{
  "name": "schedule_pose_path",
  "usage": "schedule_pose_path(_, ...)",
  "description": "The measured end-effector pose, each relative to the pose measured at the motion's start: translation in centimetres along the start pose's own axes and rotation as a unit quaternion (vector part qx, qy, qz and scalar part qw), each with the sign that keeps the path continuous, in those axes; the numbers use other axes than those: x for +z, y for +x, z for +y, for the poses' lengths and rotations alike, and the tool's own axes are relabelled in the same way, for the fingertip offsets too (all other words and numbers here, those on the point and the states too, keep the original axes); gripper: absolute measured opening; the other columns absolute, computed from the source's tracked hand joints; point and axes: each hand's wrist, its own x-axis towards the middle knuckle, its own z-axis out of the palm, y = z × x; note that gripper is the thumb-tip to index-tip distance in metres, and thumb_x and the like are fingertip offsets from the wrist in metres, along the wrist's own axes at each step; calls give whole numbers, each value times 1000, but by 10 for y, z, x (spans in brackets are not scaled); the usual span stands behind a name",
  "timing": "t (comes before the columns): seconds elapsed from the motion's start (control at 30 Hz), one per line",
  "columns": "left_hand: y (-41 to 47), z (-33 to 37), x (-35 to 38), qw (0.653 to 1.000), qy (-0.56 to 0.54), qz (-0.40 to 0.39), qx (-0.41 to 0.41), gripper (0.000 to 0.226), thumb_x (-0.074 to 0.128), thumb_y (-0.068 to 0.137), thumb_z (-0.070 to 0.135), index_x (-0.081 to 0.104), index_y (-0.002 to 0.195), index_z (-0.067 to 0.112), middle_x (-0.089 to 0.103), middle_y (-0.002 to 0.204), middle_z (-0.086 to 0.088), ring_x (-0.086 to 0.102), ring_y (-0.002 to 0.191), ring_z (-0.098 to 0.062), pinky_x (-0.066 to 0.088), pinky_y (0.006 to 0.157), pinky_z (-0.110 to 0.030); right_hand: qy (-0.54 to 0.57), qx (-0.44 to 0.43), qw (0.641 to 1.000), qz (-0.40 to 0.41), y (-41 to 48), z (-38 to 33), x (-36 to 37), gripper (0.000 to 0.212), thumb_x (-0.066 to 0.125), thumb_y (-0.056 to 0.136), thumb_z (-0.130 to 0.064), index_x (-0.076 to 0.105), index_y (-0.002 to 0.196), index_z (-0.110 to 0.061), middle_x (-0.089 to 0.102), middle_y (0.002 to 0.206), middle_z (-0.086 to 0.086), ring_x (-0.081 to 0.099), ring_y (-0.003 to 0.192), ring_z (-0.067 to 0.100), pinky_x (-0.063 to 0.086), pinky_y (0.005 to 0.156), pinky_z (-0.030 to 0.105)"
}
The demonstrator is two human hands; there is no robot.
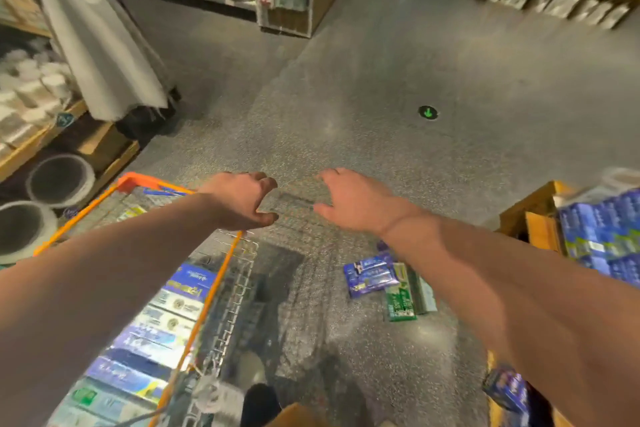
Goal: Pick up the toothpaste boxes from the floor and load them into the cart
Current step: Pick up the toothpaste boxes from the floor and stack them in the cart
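Both hands hang empty at mid-frame with fingers loosely curled, the left hand (239, 199) above the cart's (204, 315) far corner and the right hand (356, 201) above bare floor (381, 80). The toothpaste boxes (381, 279) lie on the floor lower right of centre, nearer the right hand, blue ones lengthwise across the frame. Nothing blocks the reach.

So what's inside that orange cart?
The cart holds rows of toothpaste boxes, mostly blue and white. The left forearm covers part; anything beneath the top layer is hidden.
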Motion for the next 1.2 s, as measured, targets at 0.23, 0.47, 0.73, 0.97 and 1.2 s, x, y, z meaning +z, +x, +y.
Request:
schedule_pose_path(0.23,40,154,-17,1000,-19,-10,5,75,53,95,66,36,154,24,50,150,-3,55,129,-27,47,95,-38,17,25,999,32,-93,129,-19,64,58,96,-51,45,141,-9,54,135,17,54,124,36,48,100,46)
schedule_pose_path(0.47,120,257,-30,998,-49,4,40,70,53,92,63,46,144,17,58,140,-7,60,122,-31,53,92,-42,38,90,995,4,-126,227,-5,60,58,96,-48,46,140,-8,55,134,19,56,122,37,46,98,41)
schedule_pose_path(0.73,247,313,-5,991,-33,-3,128,68,52,91,64,48,140,17,58,134,-8,59,120,-31,53,89,-42,87,173,981,-13,-103,330,35,58,58,98,-45,46,141,-9,55,136,17,53,126,34,45,104,45)
schedule_pose_path(0.97,334,357,61,987,-50,-30,147,65,54,92,60,48,139,16,56,133,-7,59,119,-30,51,87,-42,131,196,970,-55,-64,411,117,53,54,99,-43,44,140,-11,55,137,14,53,126,31,45,104,43)
schedule_pose_path(1.2,429,377,201,991,-34,-43,120,65,48,93,62,47,139,15,56,134,-9,59,118,-30,52,83,-44,116,199,969,-84,-2,484,272,50,50,100,-47,41,142,-22,49,144,2,50,132,28,44,103,42)
